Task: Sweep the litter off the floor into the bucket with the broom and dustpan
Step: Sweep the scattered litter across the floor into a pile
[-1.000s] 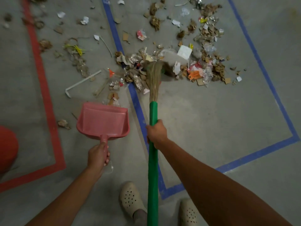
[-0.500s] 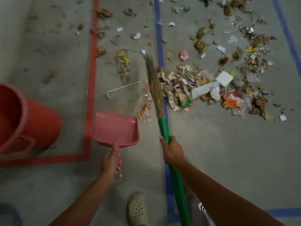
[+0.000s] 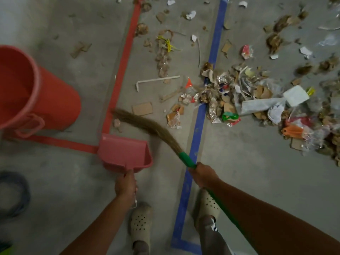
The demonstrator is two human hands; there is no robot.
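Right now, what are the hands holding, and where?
Left hand grips the pink dustpan by its handle; right hand grips the broom by its green stick, near the bristles.

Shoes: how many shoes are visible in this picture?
2. One shoe stands left of the blue tape line, below the left hand in the picture; the other shoe stands right of that line, partly under the broom handle.
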